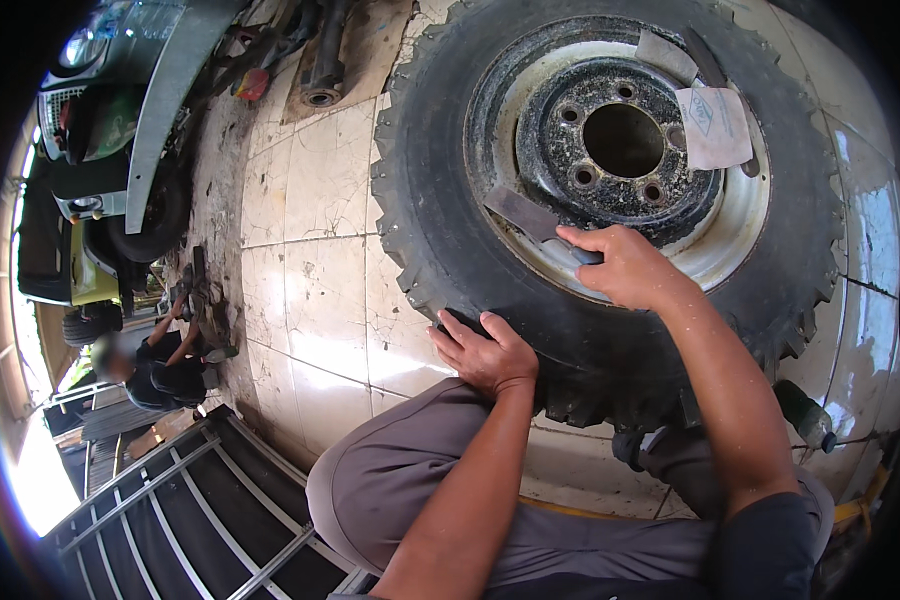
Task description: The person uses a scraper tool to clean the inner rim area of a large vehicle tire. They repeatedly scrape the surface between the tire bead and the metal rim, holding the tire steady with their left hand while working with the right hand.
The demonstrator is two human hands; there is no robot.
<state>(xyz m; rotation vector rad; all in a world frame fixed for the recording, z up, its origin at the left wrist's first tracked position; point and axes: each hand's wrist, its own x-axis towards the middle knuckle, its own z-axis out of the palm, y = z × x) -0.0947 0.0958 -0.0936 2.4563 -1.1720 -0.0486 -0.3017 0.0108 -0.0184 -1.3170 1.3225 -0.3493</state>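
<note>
A large black tyre (425, 190) with chunky tread lies flat in front of me, with a worn, speckled steel wheel rim (530, 120) inside it. My right hand (620, 265) grips the dark handle of a scraper (523, 213). The flat blade points left along the rim's near-left edge, and my index finger is stretched toward it. My left hand (487, 352) rests on the near-left side of the tyre, fingers spread, holding nothing. On the far right of the rim lie a pale sheet of sandpaper (715, 128) and a second, greyish piece (667, 55).
A dark strip-like tool (703, 57) lies beside the greyish piece. At the right stands or lies a dark bottle (805, 415); which, I cannot tell. Metal parts (322, 75) sit on cardboard at the back. To the left are a metal-framed panel (185, 500), a crouching person (155, 365) and a vehicle (100, 150).
</note>
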